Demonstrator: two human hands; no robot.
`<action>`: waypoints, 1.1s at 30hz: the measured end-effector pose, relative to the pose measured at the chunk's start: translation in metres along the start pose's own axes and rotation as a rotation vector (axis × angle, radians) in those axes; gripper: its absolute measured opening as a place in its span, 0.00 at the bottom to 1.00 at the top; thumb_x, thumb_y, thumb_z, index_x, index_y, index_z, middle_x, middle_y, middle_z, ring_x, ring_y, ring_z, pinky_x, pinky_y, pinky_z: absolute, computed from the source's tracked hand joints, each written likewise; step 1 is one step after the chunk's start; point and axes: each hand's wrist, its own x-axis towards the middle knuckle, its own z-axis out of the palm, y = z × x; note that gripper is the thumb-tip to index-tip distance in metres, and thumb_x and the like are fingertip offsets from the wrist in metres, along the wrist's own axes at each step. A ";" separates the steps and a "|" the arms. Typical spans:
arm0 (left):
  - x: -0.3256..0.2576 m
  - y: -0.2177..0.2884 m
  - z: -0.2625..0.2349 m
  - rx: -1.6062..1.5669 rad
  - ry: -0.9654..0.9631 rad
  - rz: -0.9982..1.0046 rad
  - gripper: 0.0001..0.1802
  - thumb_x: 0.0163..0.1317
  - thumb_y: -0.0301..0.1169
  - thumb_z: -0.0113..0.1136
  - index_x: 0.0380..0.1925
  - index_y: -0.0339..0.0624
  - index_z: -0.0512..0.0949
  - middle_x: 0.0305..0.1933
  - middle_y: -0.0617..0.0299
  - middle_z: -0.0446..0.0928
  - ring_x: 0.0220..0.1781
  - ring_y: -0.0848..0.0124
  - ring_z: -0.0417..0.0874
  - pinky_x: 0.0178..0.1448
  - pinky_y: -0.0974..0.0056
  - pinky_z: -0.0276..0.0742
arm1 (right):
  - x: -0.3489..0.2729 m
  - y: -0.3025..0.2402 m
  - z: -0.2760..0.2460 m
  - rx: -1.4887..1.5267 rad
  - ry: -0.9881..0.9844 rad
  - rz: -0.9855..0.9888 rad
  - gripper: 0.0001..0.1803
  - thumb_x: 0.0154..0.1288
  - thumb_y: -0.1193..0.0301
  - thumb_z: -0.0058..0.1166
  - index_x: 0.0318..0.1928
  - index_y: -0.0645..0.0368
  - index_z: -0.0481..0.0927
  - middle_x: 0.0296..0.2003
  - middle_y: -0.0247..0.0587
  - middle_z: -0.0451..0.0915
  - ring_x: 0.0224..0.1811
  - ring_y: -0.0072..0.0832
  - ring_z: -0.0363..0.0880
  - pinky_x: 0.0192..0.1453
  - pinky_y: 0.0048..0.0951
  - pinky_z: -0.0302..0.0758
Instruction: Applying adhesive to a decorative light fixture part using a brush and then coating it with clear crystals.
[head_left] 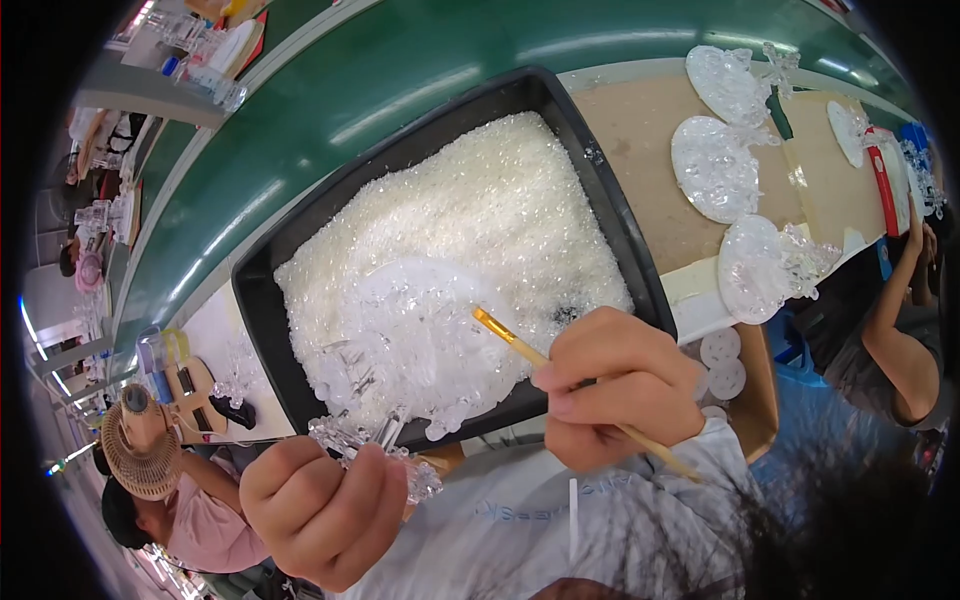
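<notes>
My left hand [325, 510] is closed around the clear, faceted lower part of a transparent ornament [388, 430]. A round whitish disc [440, 335] with clear pieces on it extends from there over the black tray [625, 225]; where it joins the gripped part is hard to make out. Glittering white flakes [470, 190] are heaped in the tray. My right hand [620, 390] pinches a thin wooden paintbrush [530, 352], its gold ferrule and bristles pointing at the disc's right edge. Whether the bristles touch the disc, I cannot tell.
Several similar white discs with clear parts, one a round ornament [712, 168], lie on the brown board [630, 130] at right. A green conveyor belt [420, 95] runs behind the tray. A tan fan [140, 440] and a person in pink [215, 520] are at left; another person's arm [890, 330] is at right.
</notes>
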 end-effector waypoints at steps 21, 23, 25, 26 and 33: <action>0.076 -0.020 0.068 -0.228 1.265 -0.323 0.08 0.40 0.24 0.67 0.25 0.37 0.81 0.35 0.54 0.81 0.29 0.68 0.73 0.32 0.63 0.73 | 0.065 -0.016 -0.008 -0.506 -0.910 -0.054 0.18 0.47 0.76 0.67 0.42 0.64 0.82 0.35 0.38 0.77 0.36 0.35 0.74 0.39 0.32 0.75; 0.066 -0.025 0.070 -0.223 1.272 -0.381 0.13 0.41 0.25 0.67 0.31 0.36 0.82 0.40 0.51 0.81 0.32 0.67 0.74 0.34 0.62 0.73 | 0.067 -0.018 -0.009 -0.522 -0.909 -0.096 0.17 0.47 0.76 0.67 0.41 0.64 0.82 0.34 0.38 0.76 0.35 0.34 0.74 0.38 0.32 0.74; 0.066 -0.030 0.073 -0.216 1.282 -0.434 0.18 0.42 0.27 0.68 0.36 0.35 0.82 0.46 0.48 0.81 0.35 0.65 0.75 0.36 0.62 0.73 | 0.067 -0.019 -0.010 -0.529 -0.732 -0.079 0.15 0.47 0.78 0.68 0.38 0.63 0.83 0.32 0.39 0.77 0.32 0.33 0.75 0.34 0.31 0.73; 0.074 -0.033 0.079 -0.368 1.432 -0.644 0.26 0.42 0.29 0.68 0.46 0.35 0.79 0.51 0.45 0.79 0.37 0.65 0.75 0.37 0.62 0.72 | 0.065 -0.017 -0.009 -0.537 -0.734 -0.087 0.15 0.47 0.78 0.68 0.38 0.63 0.83 0.32 0.39 0.77 0.32 0.33 0.75 0.34 0.31 0.73; 0.106 -0.035 0.092 -1.118 1.775 -0.812 0.48 0.46 0.29 0.72 0.70 0.34 0.63 0.57 0.48 0.78 0.35 0.71 0.74 0.36 0.68 0.69 | 0.048 -0.013 0.009 -0.674 -0.381 -0.148 0.14 0.46 0.79 0.71 0.37 0.63 0.84 0.28 0.39 0.78 0.25 0.34 0.73 0.27 0.30 0.69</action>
